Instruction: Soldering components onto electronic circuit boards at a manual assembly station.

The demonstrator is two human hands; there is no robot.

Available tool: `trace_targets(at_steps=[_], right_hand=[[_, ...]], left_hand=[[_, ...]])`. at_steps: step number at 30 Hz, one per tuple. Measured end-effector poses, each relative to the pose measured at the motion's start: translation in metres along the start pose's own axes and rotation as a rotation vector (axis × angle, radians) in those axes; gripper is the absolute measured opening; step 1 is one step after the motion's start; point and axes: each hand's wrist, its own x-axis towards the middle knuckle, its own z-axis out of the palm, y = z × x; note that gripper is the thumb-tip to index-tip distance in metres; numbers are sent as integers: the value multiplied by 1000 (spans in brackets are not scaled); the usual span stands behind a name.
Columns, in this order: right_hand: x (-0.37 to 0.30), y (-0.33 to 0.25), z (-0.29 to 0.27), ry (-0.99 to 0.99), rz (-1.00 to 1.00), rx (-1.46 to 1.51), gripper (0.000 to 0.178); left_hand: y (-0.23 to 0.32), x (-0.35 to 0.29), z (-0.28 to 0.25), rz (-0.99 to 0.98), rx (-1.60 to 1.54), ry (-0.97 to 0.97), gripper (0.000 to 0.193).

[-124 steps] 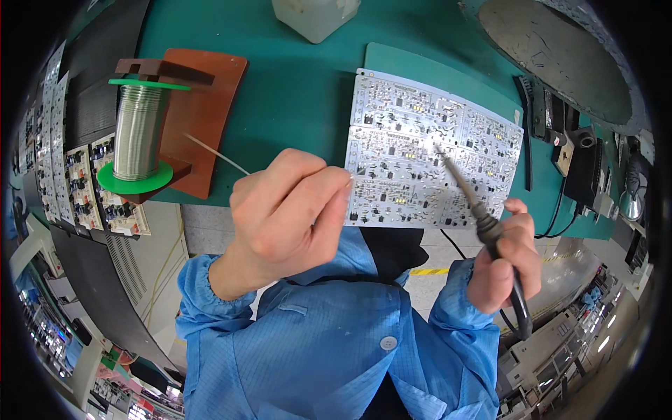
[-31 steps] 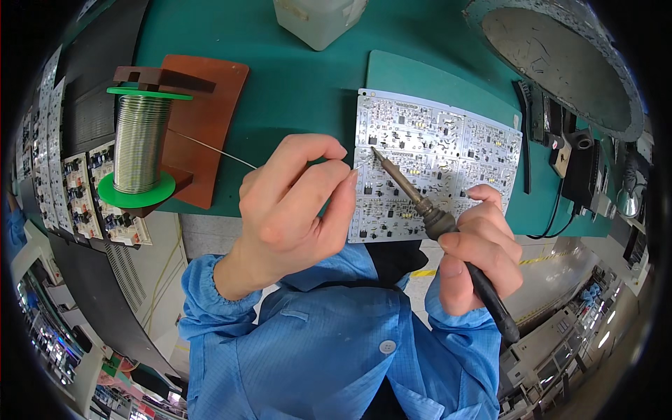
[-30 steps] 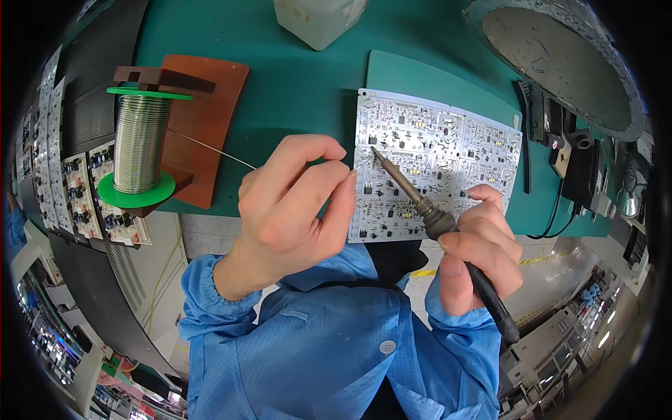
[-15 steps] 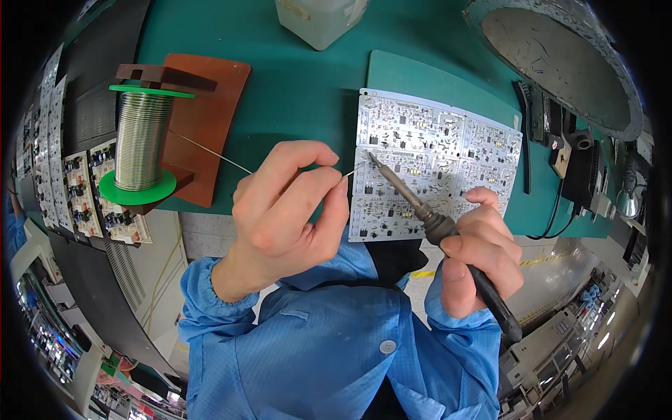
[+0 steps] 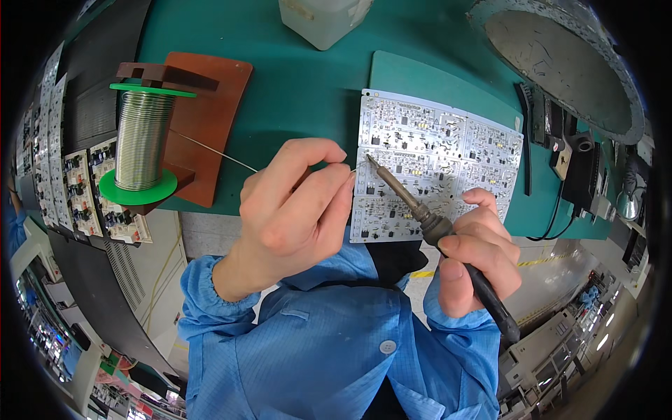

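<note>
My left hand (image 5: 297, 206) is closed in a pinch on solder wire (image 5: 213, 150), just off the left edge of a white circuit board panel (image 5: 483, 150). The wire runs back to a solder spool (image 5: 143, 140) with green flanges; only a short tip shows past my fingers. In my right hand (image 5: 483, 255) is a soldering iron (image 5: 434, 222), gripped by its dark handle. Its metal tip points up and left, at small parts near the panel's left edge. The panel lies over a green sheet (image 5: 420, 73).
The spool sits in a brown stand (image 5: 224, 91). A translucent container (image 5: 323, 21) is at the far edge. Far right is a round grey-rimmed dish-like object (image 5: 560, 63), with a black device and cables (image 5: 581, 178) below it. More circuit boards (image 5: 84, 192) lie at left.
My left hand has shifted slightly right, closer to the panel, and less wire now shows beyond its fingertips. The iron's tip has moved a little up and left.
</note>
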Motion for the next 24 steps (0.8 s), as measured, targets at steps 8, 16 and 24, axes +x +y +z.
trace_targets(at_steps=[8,16,24], right_hand=[[0,-1,-1,6,-8,-10,16],[2,2,-12,65,7,-26,20],[8,6,-19,33,40,-14,19]], left_hand=[[2,2,-3,-9,6,-2,20],[2,11,-8,9,36,-46,20],[3,18,-7,-52,98,-107,17]])
